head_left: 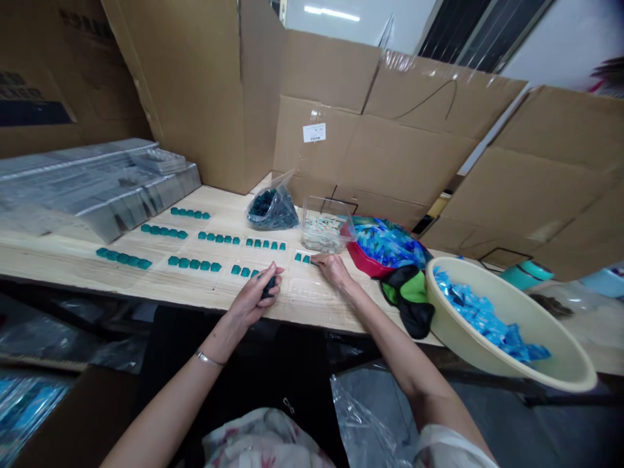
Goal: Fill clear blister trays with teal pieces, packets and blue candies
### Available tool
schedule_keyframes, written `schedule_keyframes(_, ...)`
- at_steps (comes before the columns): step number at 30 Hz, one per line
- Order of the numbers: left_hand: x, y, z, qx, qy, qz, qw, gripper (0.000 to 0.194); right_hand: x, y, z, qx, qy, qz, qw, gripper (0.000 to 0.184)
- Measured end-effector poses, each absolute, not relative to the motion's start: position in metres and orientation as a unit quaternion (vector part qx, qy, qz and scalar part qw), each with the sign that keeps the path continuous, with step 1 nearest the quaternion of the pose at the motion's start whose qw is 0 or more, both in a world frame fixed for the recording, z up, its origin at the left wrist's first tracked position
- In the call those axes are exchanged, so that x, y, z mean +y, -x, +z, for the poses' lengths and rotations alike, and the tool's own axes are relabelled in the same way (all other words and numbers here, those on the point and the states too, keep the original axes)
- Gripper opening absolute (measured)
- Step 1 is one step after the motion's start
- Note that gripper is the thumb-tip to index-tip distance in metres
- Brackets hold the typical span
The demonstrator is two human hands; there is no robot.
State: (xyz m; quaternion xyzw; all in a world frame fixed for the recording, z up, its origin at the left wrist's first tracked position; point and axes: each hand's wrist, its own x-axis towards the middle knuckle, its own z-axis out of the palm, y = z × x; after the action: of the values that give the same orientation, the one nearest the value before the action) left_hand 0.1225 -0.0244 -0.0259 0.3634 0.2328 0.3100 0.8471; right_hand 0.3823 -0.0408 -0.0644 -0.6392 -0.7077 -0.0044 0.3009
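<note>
My left hand [254, 296] is closed around a small clump of dark teal pieces [268, 286] near the table's front edge. My right hand [333, 269] reaches over a clear plastic tray [306, 287], its fingertips pinched on a small teal piece [314, 259]. Beside those fingertips, two teal pieces [301, 258] sit in the tray's back row. To the left, more teal pieces stand in short rows, among them a row [194, 264] and a partly covered row [242, 271] behind my left hand.
Behind the rows stand an open plastic bag [273, 209] of dark teal pieces and a clear box [325, 233] of pale pieces. On the right are a red basin [366, 259] of blue packets, a green-black cloth item [410, 296] and a cream basin [511, 305]. Clear trays [121, 188] are stacked left.
</note>
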Motion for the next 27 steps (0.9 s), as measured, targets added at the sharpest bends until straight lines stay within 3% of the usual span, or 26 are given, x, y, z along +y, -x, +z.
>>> schedule_keyframes(4,-0.021,-0.127,-0.03,0.209,-0.322,0.309,0.87,0.037,-0.044,-0.377,-0.055,-0.709,0.633,0.007,0.31,0.019)
schedule_keyframes(7,-0.018,-0.129,-0.033,0.203,-0.331,0.289,0.875,0.041,-0.052,-0.353,-0.034,-0.706,0.608,0.02,0.363,0.018)
schedule_keyframes(12,-0.019,-0.132,-0.03,0.21,-0.366,0.267,0.866,0.046,-0.07,-0.291,-0.003,-0.719,0.543,0.134,0.411,0.019)
schedule_keyframes(18,-0.024,-0.137,-0.024,0.217,-0.381,0.249,0.864,0.052,-0.068,-0.267,-0.008,-0.639,0.58,0.203,0.463,0.018)
schedule_keyframes(27,-0.021,-0.145,-0.023,0.236,-0.378,0.24,0.862,0.052,-0.069,-0.267,-0.015,-0.658,0.544,0.166,0.494,0.012)
